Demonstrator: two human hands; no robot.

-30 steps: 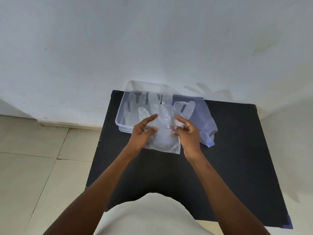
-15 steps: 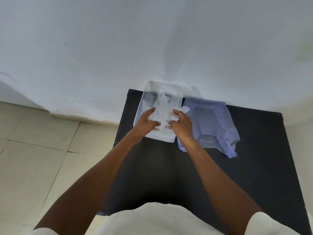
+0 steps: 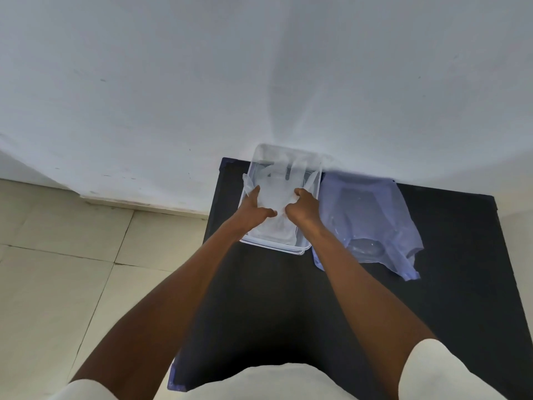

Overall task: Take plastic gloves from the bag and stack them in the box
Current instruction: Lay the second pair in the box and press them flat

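Observation:
A clear plastic box (image 3: 300, 249) stands at the far left of the black table (image 3: 447, 298), against the wall. Inside it lies a translucent plastic glove (image 3: 275, 194), fingers pointing to the wall, on other gloves. My left hand (image 3: 253, 210) pinches the glove's left side inside the box. My right hand (image 3: 304, 207) grips its right side. A pale blue plastic bag (image 3: 366, 223) lies crumpled just right of the box, with more clear plastic showing through it.
A white wall (image 3: 259, 82) rises directly behind the box and table. Beige floor tiles (image 3: 57, 269) lie to the left of the table. My white shirt (image 3: 259, 382) fills the bottom of the view.
Both hands carried the glove from above the table's front part forward and down into the box. The view shifted, so box and bag now sit more to the right.

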